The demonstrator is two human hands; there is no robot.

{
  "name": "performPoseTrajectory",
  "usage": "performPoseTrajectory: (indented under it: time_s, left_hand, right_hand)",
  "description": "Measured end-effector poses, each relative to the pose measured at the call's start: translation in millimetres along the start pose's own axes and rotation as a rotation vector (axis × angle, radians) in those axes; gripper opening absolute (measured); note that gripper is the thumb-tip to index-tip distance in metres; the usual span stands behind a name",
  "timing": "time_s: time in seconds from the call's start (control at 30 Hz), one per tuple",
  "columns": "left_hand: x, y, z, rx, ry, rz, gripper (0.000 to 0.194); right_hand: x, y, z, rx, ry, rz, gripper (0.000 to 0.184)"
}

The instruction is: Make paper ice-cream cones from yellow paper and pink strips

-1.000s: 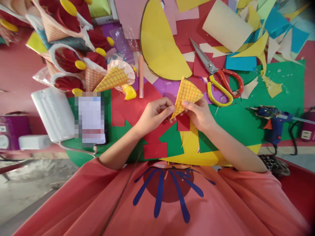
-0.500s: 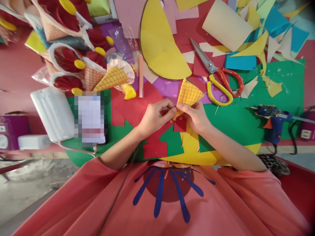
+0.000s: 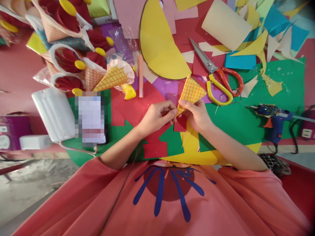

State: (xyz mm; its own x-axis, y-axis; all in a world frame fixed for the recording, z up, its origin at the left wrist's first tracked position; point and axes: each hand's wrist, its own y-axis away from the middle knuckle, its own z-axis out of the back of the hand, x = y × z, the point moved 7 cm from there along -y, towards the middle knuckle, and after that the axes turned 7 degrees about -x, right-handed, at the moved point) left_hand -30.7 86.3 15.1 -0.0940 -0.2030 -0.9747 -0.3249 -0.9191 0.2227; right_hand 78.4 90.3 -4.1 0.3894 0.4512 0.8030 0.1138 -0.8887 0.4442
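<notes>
A yellow paper cone (image 3: 192, 91) with an orange grid pattern is held over the table, its wide end up and to the right. My right hand (image 3: 199, 114) is closed on its side, thumb on the front face. The fingers of my left hand (image 3: 159, 115) are pinched together at the cone's narrow tip. Beneath the hands lie red paper pieces (image 3: 155, 150) and a yellow strip (image 3: 191, 139). Scissors (image 3: 213, 67) with one red and one yellow handle lie just beyond my right hand.
At the left are finished paper cones (image 3: 114, 77), a blurred-out phone (image 3: 90, 119) and a white power bank (image 3: 54, 113). A yellow half-round sheet (image 3: 161, 46) lies ahead. Paper scraps (image 3: 272, 85) and a blue glue gun (image 3: 275, 123) are at the right.
The cone has moved slightly to the right and tilted further that way in my right hand. My left hand stays at its tip.
</notes>
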Motion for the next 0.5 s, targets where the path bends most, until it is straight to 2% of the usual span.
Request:
performPoseTrajectory:
  time_s: [0.17, 0.5]
  left_hand:
    - [-1.6, -1.3, 3.8, -0.046, 0.018, -0.009, 0.032]
    - [0.9, -1.7, 6.6, -0.023, 0.059, -0.021, 0.024]
  right_hand:
    - [-0.2, -0.7, -3.3, 0.096, 0.011, -0.01, 0.027]
    - [5.4, -3.7, 4.0, 0.012, -0.008, 0.01, 0.026]
